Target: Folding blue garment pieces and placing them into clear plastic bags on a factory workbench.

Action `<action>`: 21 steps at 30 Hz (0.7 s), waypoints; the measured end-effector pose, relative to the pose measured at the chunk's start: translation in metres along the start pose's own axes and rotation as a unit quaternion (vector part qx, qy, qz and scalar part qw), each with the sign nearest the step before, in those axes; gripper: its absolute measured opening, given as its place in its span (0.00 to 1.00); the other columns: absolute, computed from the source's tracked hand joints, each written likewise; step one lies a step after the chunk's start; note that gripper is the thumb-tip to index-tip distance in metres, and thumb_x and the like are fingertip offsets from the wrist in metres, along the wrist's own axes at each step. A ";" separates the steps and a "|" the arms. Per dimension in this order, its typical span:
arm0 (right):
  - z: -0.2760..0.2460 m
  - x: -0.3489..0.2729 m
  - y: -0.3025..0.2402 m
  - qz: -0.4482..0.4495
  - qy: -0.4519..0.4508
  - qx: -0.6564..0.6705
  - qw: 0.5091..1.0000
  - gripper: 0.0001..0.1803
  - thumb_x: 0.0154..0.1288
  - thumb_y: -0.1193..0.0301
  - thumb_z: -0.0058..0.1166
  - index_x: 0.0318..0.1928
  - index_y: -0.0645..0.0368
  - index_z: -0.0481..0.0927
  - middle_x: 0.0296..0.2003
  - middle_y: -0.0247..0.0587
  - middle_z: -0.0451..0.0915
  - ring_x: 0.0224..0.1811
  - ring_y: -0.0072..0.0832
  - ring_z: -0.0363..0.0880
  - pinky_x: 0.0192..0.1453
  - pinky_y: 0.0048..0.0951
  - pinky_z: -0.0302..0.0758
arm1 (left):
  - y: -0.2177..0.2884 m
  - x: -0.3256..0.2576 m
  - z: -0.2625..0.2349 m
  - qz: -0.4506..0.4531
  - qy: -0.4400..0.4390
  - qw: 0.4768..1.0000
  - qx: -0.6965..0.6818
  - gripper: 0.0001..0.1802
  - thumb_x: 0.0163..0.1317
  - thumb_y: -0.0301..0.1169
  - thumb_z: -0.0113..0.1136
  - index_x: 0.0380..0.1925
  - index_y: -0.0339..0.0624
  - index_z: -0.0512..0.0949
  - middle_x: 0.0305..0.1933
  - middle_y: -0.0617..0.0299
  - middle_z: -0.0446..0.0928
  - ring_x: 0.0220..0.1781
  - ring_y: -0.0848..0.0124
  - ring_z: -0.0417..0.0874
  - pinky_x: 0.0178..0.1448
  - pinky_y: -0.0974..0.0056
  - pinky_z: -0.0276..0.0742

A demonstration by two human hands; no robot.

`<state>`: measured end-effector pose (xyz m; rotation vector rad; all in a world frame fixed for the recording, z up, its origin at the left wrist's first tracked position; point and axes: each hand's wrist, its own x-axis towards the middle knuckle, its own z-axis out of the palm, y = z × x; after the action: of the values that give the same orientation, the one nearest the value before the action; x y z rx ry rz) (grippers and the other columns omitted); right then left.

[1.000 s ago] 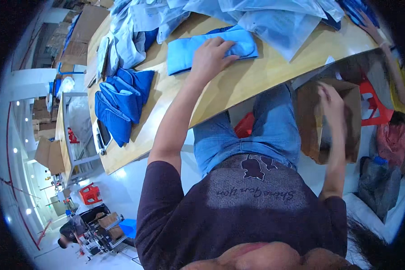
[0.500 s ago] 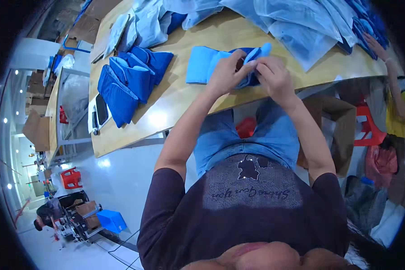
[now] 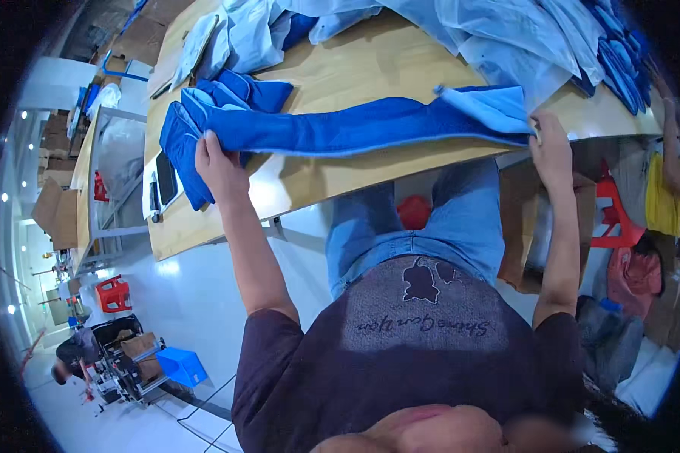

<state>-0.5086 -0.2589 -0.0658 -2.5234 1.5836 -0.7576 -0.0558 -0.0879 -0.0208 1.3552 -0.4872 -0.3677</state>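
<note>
Now both hands pinch the blue cloth point(image 3: 355, 128) stretched across the table point(image 3: 370, 64), left hand point(image 3: 217, 162) and right hand point(image 3: 550, 147) far apart; folding it evenly looks next.

Both arms spread wide, left hand point(image 3: 217, 162) and right hand point(image 3: 551, 143) each closed in a grip
</note>
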 end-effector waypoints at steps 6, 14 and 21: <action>0.001 0.007 -0.063 -0.270 0.115 -0.088 0.952 0.22 0.50 0.77 0.52 0.50 0.54 0.74 0.40 0.42 0.76 0.39 0.38 0.75 0.44 0.28 0.70 | -0.029 -0.021 -0.088 0.017 -0.169 0.984 0.052 0.18 0.64 0.25 0.43 0.53 0.47 0.72 0.51 0.49 0.71 0.53 0.62 0.71 0.58 0.60 0.68; -0.013 0.026 -0.070 0.035 -0.044 0.187 0.981 0.19 0.56 0.77 0.49 0.50 0.56 0.76 0.36 0.39 0.79 0.33 0.25 0.75 0.37 0.26 0.72 | -0.012 -0.037 -0.105 0.270 -0.134 0.820 0.486 0.12 0.60 0.23 0.50 0.44 0.38 0.77 0.45 0.55 0.75 0.52 0.66 0.70 0.55 0.64 0.69; -0.063 0.070 0.038 0.251 0.033 0.596 0.762 0.16 0.63 0.72 0.52 0.50 0.66 0.74 0.30 0.41 0.79 0.28 0.23 0.75 0.30 0.16 0.71 | 0.026 0.000 -0.117 0.050 -0.011 0.998 0.030 0.12 0.61 0.32 0.57 0.40 0.35 0.75 0.35 0.59 0.77 0.37 0.71 0.77 0.40 0.71 0.73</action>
<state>-0.5437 -0.3245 0.0039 -1.1019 1.0674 -1.2095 0.0058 0.0140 -0.0117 1.3811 -0.5858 -0.2882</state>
